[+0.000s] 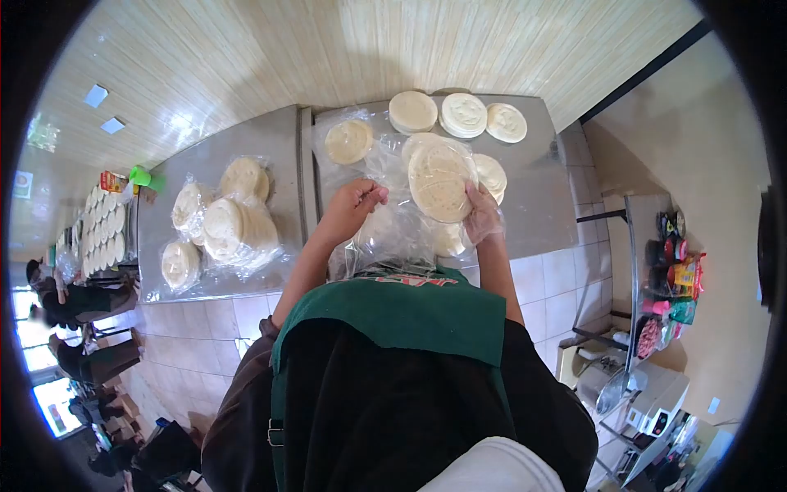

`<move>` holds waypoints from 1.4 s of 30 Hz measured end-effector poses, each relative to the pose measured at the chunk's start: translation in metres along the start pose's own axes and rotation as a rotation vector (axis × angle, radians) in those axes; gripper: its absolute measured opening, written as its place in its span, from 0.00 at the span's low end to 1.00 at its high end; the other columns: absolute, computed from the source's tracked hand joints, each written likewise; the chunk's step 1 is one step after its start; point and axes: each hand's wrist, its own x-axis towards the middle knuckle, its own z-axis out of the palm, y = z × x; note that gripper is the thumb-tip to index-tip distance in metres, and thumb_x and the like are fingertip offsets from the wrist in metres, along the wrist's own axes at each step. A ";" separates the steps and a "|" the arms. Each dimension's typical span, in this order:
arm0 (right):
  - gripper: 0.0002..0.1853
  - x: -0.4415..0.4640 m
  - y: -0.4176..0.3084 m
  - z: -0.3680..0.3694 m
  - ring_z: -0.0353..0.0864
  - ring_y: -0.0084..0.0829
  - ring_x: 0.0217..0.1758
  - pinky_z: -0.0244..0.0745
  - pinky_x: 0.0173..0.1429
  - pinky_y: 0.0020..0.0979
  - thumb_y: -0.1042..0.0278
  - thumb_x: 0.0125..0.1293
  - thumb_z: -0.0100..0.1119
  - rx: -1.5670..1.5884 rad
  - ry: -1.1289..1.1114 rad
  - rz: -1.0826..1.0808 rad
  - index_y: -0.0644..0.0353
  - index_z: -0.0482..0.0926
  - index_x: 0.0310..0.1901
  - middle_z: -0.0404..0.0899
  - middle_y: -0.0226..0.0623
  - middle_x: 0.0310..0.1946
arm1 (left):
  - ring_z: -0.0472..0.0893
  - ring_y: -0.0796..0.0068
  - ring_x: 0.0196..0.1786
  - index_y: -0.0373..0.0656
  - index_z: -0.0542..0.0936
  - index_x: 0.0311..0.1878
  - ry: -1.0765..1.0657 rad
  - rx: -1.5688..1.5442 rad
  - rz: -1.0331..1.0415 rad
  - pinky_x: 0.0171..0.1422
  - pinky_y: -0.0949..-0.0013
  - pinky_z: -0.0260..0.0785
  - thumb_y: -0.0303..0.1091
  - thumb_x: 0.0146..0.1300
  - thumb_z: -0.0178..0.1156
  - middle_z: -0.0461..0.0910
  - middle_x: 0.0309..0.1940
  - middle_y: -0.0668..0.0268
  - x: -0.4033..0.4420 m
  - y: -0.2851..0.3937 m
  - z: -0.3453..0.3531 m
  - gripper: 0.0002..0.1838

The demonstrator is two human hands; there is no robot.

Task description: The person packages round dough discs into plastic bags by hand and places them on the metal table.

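My right hand (484,216), with clear plastic over its fingers, grips the right edge of a round, pale flatbread (441,182) held up above the table. More flatbread shows behind its upper left edge. My left hand (357,207) is to the left of it, fingers curled together; what they pinch, if anything, is hard to see. Clear plastic bags (393,239) lie crumpled beside and below this hand. Close to my right hand, a stack of flatbreads (490,176) is partly covered by the held one. Another flatbread (449,239) lies nearer my apron.
Flatbread stacks (413,111) line the table's far side, beside the wall. Bagged flatbreads (225,228) stand on the left table (156,262). A metal shelf (633,271) with packets is at right. Other people (90,299) work at far left near rows of flatbreads (104,230).
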 end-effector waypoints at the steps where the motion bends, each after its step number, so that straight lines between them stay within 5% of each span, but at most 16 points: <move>1: 0.24 0.005 0.011 0.002 0.80 0.34 0.54 0.78 0.55 0.33 0.65 0.68 0.58 -0.195 0.106 0.022 0.67 0.67 0.61 0.77 0.45 0.55 | 0.72 0.74 0.28 0.37 0.79 0.32 -0.007 -0.011 -0.016 0.35 0.70 0.65 0.40 0.69 0.57 0.76 0.26 0.63 -0.003 -0.001 -0.006 0.15; 3: 0.24 0.019 0.034 -0.001 0.79 0.32 0.54 0.76 0.55 0.30 0.65 0.69 0.56 -0.596 0.316 0.068 0.66 0.67 0.62 0.79 0.46 0.52 | 0.74 0.69 0.29 0.37 0.79 0.32 -0.006 0.070 0.003 0.35 0.67 0.66 0.40 0.68 0.57 0.76 0.27 0.60 -0.008 -0.001 -0.014 0.15; 4: 0.22 0.030 0.061 -0.018 0.76 0.32 0.57 0.72 0.59 0.34 0.64 0.68 0.56 -1.065 0.433 -0.253 0.65 0.70 0.60 0.80 0.44 0.51 | 0.75 0.66 0.30 0.38 0.79 0.32 -0.003 0.109 0.011 0.36 0.65 0.67 0.40 0.68 0.57 0.76 0.27 0.59 -0.010 -0.001 -0.015 0.15; 6: 0.27 0.038 0.090 -0.027 0.72 0.38 0.63 0.64 0.67 0.38 0.60 0.66 0.58 -1.225 0.054 -0.417 0.62 0.68 0.63 0.74 0.48 0.58 | 0.77 0.59 0.32 0.38 0.79 0.31 0.000 0.259 0.114 0.37 0.60 0.68 0.40 0.67 0.57 0.76 0.29 0.57 -0.010 -0.015 -0.010 0.15; 8: 0.29 0.017 0.091 0.016 0.69 0.42 0.66 0.59 0.71 0.40 0.57 0.65 0.58 -1.331 -0.237 -0.355 0.58 0.67 0.65 0.71 0.50 0.61 | 0.77 0.53 0.35 0.38 0.79 0.32 -0.011 0.364 0.147 0.39 0.56 0.69 0.41 0.66 0.57 0.77 0.31 0.56 -0.013 -0.018 -0.003 0.14; 11: 0.32 0.024 0.118 0.033 0.69 0.45 0.65 0.60 0.71 0.38 0.55 0.63 0.60 -1.492 -0.574 -0.457 0.57 0.66 0.67 0.71 0.51 0.61 | 0.77 0.49 0.37 0.38 0.79 0.32 -0.040 0.428 0.120 0.41 0.54 0.69 0.42 0.65 0.57 0.76 0.33 0.55 -0.023 -0.012 0.001 0.15; 13: 0.35 0.026 0.120 0.041 0.70 0.46 0.65 0.61 0.70 0.38 0.55 0.60 0.61 -1.451 -0.577 -0.469 0.57 0.65 0.67 0.71 0.52 0.61 | 0.76 0.50 0.36 0.36 0.78 0.31 -0.034 0.426 0.117 0.40 0.55 0.67 0.43 0.66 0.57 0.75 0.31 0.54 -0.029 -0.011 0.000 0.17; 15: 0.37 0.019 0.117 0.047 0.71 0.46 0.64 0.64 0.68 0.39 0.54 0.57 0.63 -1.244 -0.333 -0.251 0.56 0.65 0.67 0.73 0.52 0.60 | 0.77 0.51 0.36 0.37 0.79 0.32 -0.040 0.433 0.077 0.41 0.56 0.67 0.41 0.65 0.58 0.76 0.31 0.54 -0.033 -0.012 -0.002 0.15; 19: 0.40 0.020 0.093 0.038 0.75 0.42 0.60 0.70 0.62 0.37 0.56 0.54 0.67 -1.180 -0.189 -0.409 0.59 0.64 0.68 0.75 0.51 0.56 | 0.79 0.54 0.38 0.38 0.81 0.36 -0.034 0.264 0.060 0.43 0.58 0.70 0.35 0.63 0.61 0.79 0.34 0.55 -0.037 -0.008 -0.018 0.10; 22: 0.41 0.002 0.048 0.048 0.78 0.37 0.56 0.74 0.59 0.34 0.63 0.52 0.69 -1.017 -0.019 -0.394 0.63 0.63 0.67 0.76 0.48 0.55 | 0.80 0.56 0.40 0.38 0.82 0.39 0.195 0.379 0.039 0.44 0.61 0.71 0.32 0.60 0.63 0.80 0.36 0.55 -0.038 -0.040 -0.032 0.08; 25: 0.41 -0.006 0.019 0.047 0.78 0.32 0.54 0.76 0.58 0.29 0.70 0.50 0.72 -0.736 -0.079 -0.276 0.65 0.62 0.66 0.77 0.43 0.53 | 0.81 0.57 0.37 0.39 0.82 0.41 0.264 0.395 -0.025 0.44 0.60 0.72 0.35 0.62 0.62 0.81 0.36 0.55 -0.038 -0.049 -0.036 0.10; 31: 0.33 -0.018 0.017 0.071 0.80 0.26 0.47 0.77 0.51 0.27 0.69 0.54 0.72 -0.775 -0.255 0.032 0.65 0.70 0.61 0.80 0.37 0.48 | 0.79 0.78 0.33 0.31 0.81 0.43 0.336 -0.416 -0.310 0.40 0.72 0.71 0.47 0.74 0.50 0.82 0.33 0.63 -0.025 -0.026 -0.007 0.24; 32: 0.32 -0.024 0.016 0.082 0.80 0.25 0.46 0.76 0.50 0.27 0.68 0.53 0.73 -0.722 -0.249 0.082 0.65 0.72 0.60 0.81 0.37 0.46 | 0.76 0.81 0.32 0.33 0.81 0.41 0.254 -0.554 -0.179 0.38 0.74 0.70 0.51 0.75 0.46 0.80 0.30 0.68 -0.024 -0.018 0.001 0.26; 37: 0.25 -0.025 0.024 0.058 0.79 0.21 0.45 0.75 0.51 0.26 0.66 0.59 0.69 -0.834 -0.225 0.088 0.63 0.76 0.57 0.83 0.31 0.45 | 0.71 0.87 0.27 0.38 0.82 0.36 0.645 -0.432 -0.162 0.32 0.78 0.63 0.50 0.75 0.47 0.76 0.24 0.74 -0.020 -0.041 0.016 0.25; 42: 0.25 0.002 0.028 -0.063 0.81 0.35 0.50 0.79 0.53 0.36 0.63 0.65 0.63 0.023 0.318 -0.131 0.62 0.70 0.61 0.78 0.40 0.51 | 0.64 0.90 0.22 0.40 0.83 0.35 0.859 -0.360 -0.228 0.27 0.80 0.56 0.52 0.74 0.47 0.72 0.21 0.77 -0.028 -0.061 -0.001 0.25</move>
